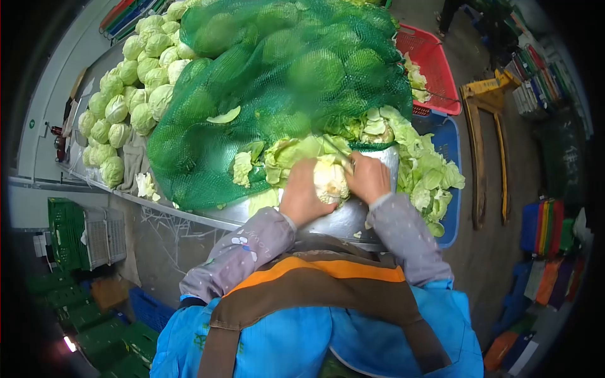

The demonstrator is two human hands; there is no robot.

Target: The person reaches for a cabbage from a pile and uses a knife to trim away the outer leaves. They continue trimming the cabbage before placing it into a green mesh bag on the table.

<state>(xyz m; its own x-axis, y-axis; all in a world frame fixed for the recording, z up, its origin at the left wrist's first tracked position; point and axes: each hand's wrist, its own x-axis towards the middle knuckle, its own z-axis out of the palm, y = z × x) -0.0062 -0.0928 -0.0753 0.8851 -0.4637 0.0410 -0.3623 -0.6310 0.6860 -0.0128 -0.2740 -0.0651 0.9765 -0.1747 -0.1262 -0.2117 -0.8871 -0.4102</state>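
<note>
My left hand (302, 194) is closed around the left side of a pale cabbage (330, 181), which sits just above the metal table top (340, 225). At the cabbage's upper right, my right hand (369, 179) grips a knife (336, 146); its thin blade points up and left over loose green leaves. The handle is mostly hidden by my fingers. Behind both hands lies a big green mesh sack (252, 101) full of cabbages. Torn outer leaves (277, 157) lie between the sack and my left hand.
Trimmed cabbages (142, 75) are piled at the left, near a grey glove (132, 165). A blue crate (449, 142) with leaves heaped over its edge stands right, a red crate (435, 60) behind it. A yellow pallet jack (482, 126) is on the floor beyond.
</note>
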